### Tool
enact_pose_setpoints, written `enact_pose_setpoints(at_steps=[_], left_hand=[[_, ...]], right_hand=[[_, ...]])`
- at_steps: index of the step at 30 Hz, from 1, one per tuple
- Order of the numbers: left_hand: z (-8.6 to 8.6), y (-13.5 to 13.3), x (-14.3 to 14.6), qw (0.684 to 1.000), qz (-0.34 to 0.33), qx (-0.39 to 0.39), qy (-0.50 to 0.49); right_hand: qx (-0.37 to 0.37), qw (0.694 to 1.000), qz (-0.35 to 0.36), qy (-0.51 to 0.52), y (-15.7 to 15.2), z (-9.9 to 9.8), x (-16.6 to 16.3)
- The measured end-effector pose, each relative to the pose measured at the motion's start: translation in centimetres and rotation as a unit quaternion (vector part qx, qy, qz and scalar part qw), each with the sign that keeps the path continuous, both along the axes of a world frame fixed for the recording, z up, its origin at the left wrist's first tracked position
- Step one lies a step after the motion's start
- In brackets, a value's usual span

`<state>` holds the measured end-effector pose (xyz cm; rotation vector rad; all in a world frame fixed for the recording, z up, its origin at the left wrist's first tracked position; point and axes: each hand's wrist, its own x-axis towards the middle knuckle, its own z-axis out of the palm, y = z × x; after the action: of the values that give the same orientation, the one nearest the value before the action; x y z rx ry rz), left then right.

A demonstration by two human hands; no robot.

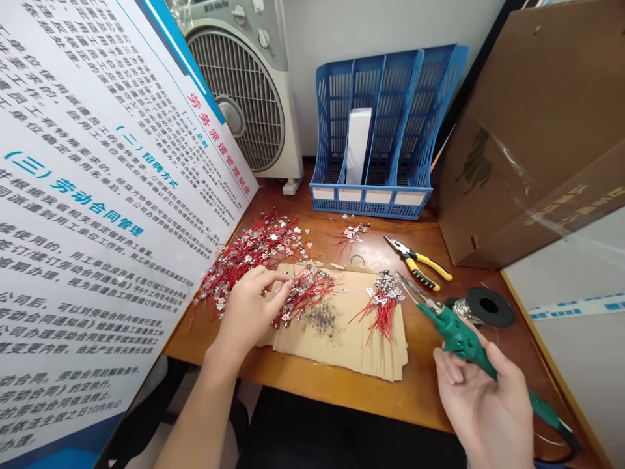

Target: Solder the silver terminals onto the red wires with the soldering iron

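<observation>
My right hand (493, 391) is wrapped round a green soldering iron (461, 335), whose metal tip points up and left toward a bundle of red-wired metal parts (383, 303). Thumb and forefinger of my left hand (251, 306) come together in a pinch at the edge of the middle pile of red-wired parts (310, 290). What sits between those fingertips is too small to make out. Both the middle pile and the bundle lie on a flat piece of cardboard (336, 352), which has a dark scorched patch.
A larger heap of red-wired parts (249, 254) lies left, a small cluster (354, 231) behind. Yellow-black pliers (420, 264) and a solder spool (488, 306) are at right. A blue file rack (371, 202), a fan (244, 91), a carton (527, 143) and a printed board (97, 215) surround the table.
</observation>
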<state>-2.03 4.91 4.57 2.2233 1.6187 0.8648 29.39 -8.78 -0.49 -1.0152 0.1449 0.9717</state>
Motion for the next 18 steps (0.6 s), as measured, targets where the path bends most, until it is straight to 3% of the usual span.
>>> enact_pose_setpoints(at_steps=[5,11,18], left_hand=[[1.1,-0.6,0.1,0.999,0.011,0.032,-0.015],[0.4,-1.6,0.3,1.0,0.022,0.007,-0.014],[0.4,-2.0,-0.2,0.985,0.124,0.11,-0.044]], right_hand=[[0.011,1.0,0.011,-0.016,0.0,-0.2,0.0],[0.016,1.0,0.011,-0.016,-0.2,-0.7,0.2],[0.01,1.0,0.007,-0.011,-0.1,-0.4,0.1]])
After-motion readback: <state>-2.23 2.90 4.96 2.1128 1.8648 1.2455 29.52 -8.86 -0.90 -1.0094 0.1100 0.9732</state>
